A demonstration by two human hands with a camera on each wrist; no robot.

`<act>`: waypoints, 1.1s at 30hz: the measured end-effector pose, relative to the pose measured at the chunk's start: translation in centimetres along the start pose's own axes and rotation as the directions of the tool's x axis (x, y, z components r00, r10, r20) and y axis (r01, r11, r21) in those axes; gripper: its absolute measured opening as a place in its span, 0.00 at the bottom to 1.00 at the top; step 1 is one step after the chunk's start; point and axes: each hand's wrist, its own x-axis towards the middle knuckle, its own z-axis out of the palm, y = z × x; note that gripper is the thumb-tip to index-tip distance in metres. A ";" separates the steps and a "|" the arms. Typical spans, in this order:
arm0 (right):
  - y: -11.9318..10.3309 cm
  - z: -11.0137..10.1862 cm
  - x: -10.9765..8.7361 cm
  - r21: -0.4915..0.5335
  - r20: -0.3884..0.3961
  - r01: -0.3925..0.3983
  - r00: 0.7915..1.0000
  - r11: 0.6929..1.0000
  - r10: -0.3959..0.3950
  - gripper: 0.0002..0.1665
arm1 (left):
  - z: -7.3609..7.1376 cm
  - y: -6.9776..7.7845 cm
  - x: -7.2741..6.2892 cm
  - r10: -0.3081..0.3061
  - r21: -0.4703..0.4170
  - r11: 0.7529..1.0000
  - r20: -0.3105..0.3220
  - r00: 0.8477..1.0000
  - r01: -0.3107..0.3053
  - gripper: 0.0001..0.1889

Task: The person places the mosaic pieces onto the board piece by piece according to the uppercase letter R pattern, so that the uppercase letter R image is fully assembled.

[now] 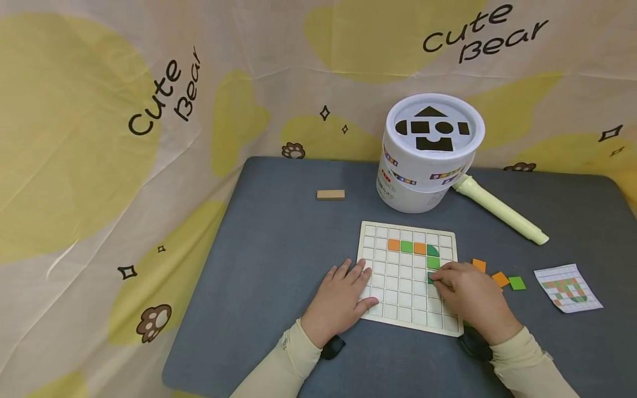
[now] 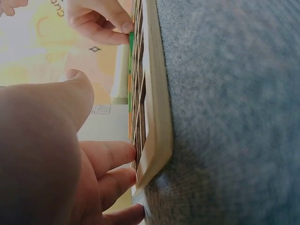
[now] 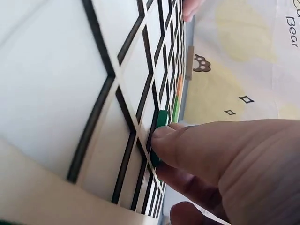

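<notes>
A white grid board (image 1: pixel 398 313) with a pale wooden frame lies on the grey table. My left hand (image 1: pixel 338 301) rests with spread, straight fingers on its left edge. With thumb and fingers, my right hand (image 1: pixel 475 298) pinches a dark green tile (image 3: pixel 162 117) at a cell on the right side of the grid. Its shape is partly hidden by the fingers. Above it sit a light green tile (image 1: pixel 433 262) and a dark green quarter-round tile (image 1: pixel 432 250). Leftward along that upper row run an orange tile (image 1: pixel 420 248), a green tile (image 1: pixel 406 246) and another orange tile (image 1: pixel 393 245).
Loose orange tiles (image 1: pixel 500 279) and a green tile (image 1: pixel 517 283) lie right of the board. Beside them is a paper card (image 1: pixel 569 290) with a coloured grid pattern. Behind stand a white bucket (image 1: pixel 415 188), a pale yellow tube (image 1: pixel 502 210) and a small wooden block (image 1: pixel 330 195).
</notes>
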 end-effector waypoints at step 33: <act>-0.5 -0.4 0.4 0.006 0.124 -0.038 0.992 0.999 0.037 0.10 | 0.2 0.0 0.1 0.005 0.019 1.000 -0.010 1.000 -0.004 0.38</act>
